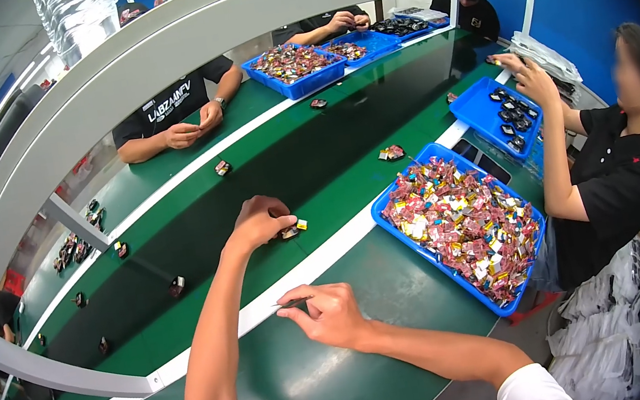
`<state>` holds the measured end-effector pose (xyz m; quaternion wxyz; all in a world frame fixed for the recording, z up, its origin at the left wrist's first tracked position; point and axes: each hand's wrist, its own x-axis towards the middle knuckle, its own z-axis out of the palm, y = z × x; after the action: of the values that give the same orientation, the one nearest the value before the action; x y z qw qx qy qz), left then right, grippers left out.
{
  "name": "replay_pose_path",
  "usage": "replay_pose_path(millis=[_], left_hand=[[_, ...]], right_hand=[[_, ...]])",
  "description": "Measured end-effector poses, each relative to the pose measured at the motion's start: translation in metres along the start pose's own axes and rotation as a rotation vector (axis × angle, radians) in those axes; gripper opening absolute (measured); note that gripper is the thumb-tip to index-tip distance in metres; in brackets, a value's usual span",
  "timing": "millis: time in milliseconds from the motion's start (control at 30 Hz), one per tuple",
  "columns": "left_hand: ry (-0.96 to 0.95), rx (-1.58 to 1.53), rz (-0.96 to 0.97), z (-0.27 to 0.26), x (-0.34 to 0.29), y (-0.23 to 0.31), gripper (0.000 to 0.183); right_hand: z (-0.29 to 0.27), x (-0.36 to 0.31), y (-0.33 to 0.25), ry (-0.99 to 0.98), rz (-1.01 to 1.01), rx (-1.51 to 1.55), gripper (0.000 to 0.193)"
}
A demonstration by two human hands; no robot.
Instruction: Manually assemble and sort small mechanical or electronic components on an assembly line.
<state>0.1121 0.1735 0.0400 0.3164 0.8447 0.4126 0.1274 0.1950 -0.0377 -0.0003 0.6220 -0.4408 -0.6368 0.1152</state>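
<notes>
1. On the green belt (350, 183), a small yellow-and-white part (299, 227) lies at the left thumb's tip, on the right of the fingers; its long axis seems to run left to right, the right end slightly farther away, though the fingers partly cover it.
2. The left hand (261, 220) is the nearer one, bent over the part; whether its fingers are clamped on it or merely touching, I cannot tell.
3. The right hand (332, 317) is closer to the body, by the white rail (328, 260) and apart from the part; its fingers are pinched together on a thin tool (290, 303), tip pointing left.
4. Along the near side runs a dark green table (347, 392), bearing a blue tray (446, 271) heaped with parts; more small parts are scattered along the belt.
5. Across the belt are a co-worker's hands (184, 135); a white arched frame (268, 3) spans overhead.
</notes>
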Motion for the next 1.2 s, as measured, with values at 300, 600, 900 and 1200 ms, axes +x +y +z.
replay_pose_path(millis=[300, 600, 900, 1200], left_hand=[[-0.029, 0.039, -0.156, 0.005, 0.004, -0.009, 0.022], [0.261, -0.694, -0.238, 0.004, -0.103, -0.006, 0.011], [0.630, -0.956, -0.245, 0.061, -0.194, 0.005, 0.009], [0.642, -0.911, -0.196, 0.075, -0.193, 0.000, 0.005]], right_hand=[[-0.005, 0.000, -0.003, -0.086, 0.091, -0.033, 0.010], [-0.006, -0.002, 0.009, -0.035, 0.303, 0.090, 0.012], [-0.012, 0.004, 0.015, 0.025, 0.530, 0.348, 0.010], [-0.016, 0.006, 0.002, -0.122, 0.388, 0.212, 0.011]])
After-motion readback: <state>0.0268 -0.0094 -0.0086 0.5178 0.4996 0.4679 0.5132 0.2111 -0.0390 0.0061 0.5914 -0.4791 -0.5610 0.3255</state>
